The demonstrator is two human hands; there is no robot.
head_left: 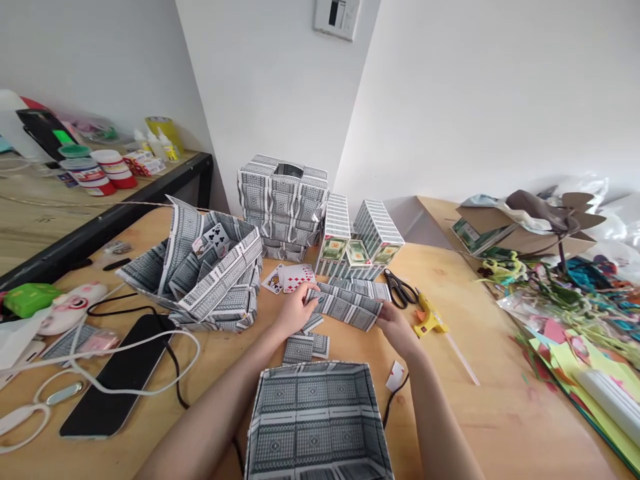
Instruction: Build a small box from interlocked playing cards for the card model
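Observation:
Between my two hands is a strip of joined playing cards (pixel 345 308), backs showing, grey and patterned. My left hand (pixel 299 308) grips its left end, thumb on top. At the right end, the fingers of my right hand (pixel 397 325) close on the edge. Below the strip, a few loose playing cards (pixel 300 348) lie face down on the table. Nearest me is an open box made of cards (pixel 314 400). Face-up cards (pixel 293 277) lie just beyond my left hand. Right of my right hand are a yellow glue gun (pixel 430 316) and black scissors (pixel 400 289).
At the left stands a card-built container (pixel 215 293) with loose cards inside. Behind are a large card-covered block (pixel 283 207) and stacked card boxes (pixel 360 243). A black phone (pixel 117 380) and white cables lie left. Coloured paper (pixel 590 380) and craft scraps lie right.

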